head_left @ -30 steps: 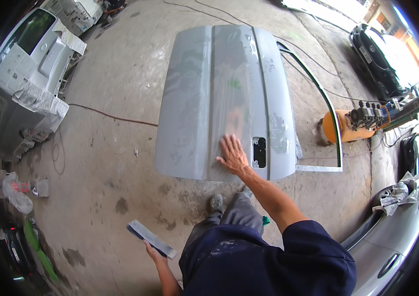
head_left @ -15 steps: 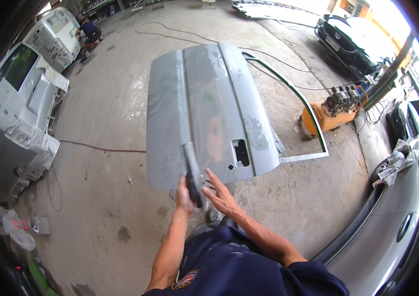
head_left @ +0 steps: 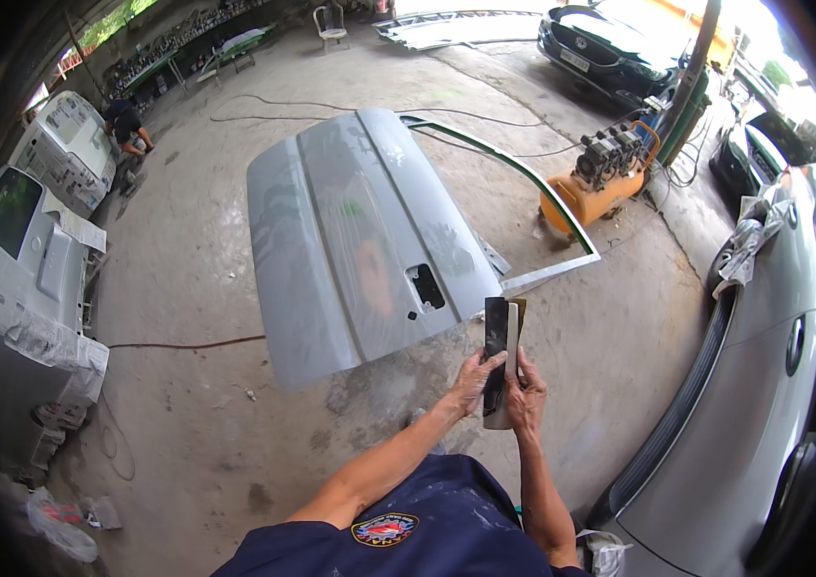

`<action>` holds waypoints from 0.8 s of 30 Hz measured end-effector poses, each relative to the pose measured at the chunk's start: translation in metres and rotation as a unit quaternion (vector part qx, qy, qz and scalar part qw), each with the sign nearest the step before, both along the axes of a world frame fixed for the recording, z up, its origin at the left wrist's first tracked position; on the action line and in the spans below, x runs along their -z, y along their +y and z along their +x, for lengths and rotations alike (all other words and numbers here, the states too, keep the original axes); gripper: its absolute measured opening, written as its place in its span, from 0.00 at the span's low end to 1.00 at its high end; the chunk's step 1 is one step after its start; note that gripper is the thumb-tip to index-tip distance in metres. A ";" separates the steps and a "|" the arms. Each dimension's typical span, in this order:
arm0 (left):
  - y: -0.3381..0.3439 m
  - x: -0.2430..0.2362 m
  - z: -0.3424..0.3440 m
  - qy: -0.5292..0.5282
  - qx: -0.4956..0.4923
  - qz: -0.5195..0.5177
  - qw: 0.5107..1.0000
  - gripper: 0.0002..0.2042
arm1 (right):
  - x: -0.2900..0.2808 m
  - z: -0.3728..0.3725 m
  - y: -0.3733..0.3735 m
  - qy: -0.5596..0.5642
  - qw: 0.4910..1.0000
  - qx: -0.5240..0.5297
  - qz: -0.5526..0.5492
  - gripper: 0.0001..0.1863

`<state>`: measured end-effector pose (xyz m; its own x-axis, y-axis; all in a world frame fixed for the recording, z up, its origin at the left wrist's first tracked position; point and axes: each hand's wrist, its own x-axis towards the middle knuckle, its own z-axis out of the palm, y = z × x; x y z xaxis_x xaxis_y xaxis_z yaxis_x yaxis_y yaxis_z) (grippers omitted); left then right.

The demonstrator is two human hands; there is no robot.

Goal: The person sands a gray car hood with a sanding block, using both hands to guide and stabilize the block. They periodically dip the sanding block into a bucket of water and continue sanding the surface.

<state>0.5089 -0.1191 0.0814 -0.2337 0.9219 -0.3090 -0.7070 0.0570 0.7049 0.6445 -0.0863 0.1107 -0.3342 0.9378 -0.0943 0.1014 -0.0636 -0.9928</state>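
Note:
A grey primed car door panel (head_left: 360, 240) lies flat on the concrete floor in front of me, with a rectangular handle hole (head_left: 425, 286) near its right edge. Both hands hold a long flat sanding block (head_left: 498, 358) upright, dark sheet on its face, just right of the panel's near corner. My left hand (head_left: 477, 377) grips its left side and my right hand (head_left: 527, 394) grips its right side and lower end.
An orange air compressor (head_left: 592, 188) stands to the right beyond a window frame (head_left: 562, 216). A silver car (head_left: 764, 385) fills the right side, a masked white vehicle (head_left: 23, 279) the left. A red hose (head_left: 187, 343) crosses the floor. A person (head_left: 127, 125) crouches far left.
My view has swung left, so the panel now sits further left and up. The sanding block came from my left hand at my side up in front of me, and both hands now hold it.

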 end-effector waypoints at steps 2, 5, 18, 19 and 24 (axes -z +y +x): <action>-0.013 0.005 0.025 -0.042 -0.028 -0.004 0.999 0.19 | -0.007 0.013 -0.018 -0.040 0.993 0.004 0.113 0.23; -0.051 0.008 0.037 -0.066 -0.088 -0.019 0.994 0.17 | -0.018 0.013 -0.051 -0.203 0.952 -0.018 0.228 0.21; -0.277 -0.011 -0.113 -0.160 -0.219 0.084 0.959 0.36 | -0.043 -0.030 -0.146 -0.070 0.991 -0.103 0.052 0.20; -0.298 -0.011 -0.128 -0.206 -0.234 0.116 0.943 0.38 | -0.040 -0.035 -0.153 -0.076 0.991 -0.103 0.048 0.20; -0.436 0.013 -0.235 -0.155 -0.396 0.031 0.905 0.50 | -0.018 -0.082 -0.198 -0.131 0.983 -0.124 0.029 0.19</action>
